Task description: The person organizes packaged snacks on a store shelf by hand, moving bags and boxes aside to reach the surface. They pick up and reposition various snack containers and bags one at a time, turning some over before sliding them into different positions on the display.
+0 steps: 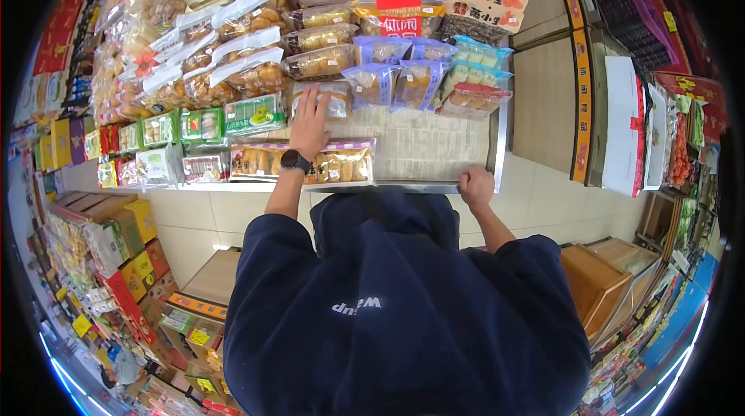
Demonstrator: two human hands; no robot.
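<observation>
My left hand (310,123), with a dark watch on its wrist, lies with fingers stretched out on a clear pack of pastries (335,98). Just below that wrist is a long pack of golden pastries (342,163) at the front edge of the display table. My right hand (476,185) is closed at the table's front right corner, its fingers curled against the metal rim (497,154). Newspaper-like sheets (419,144) line the table between my hands. Purple-edged bags (420,84) and a red-toned pack (472,99) lie above them.
Rows of packed pastries (322,39) cover the back. Green packs (254,114) and a white pack (158,165) sit at the left. A wooden counter (552,102) with an orange strip stands at right. Wooden boxes (594,284) and stocked shelves are behind me.
</observation>
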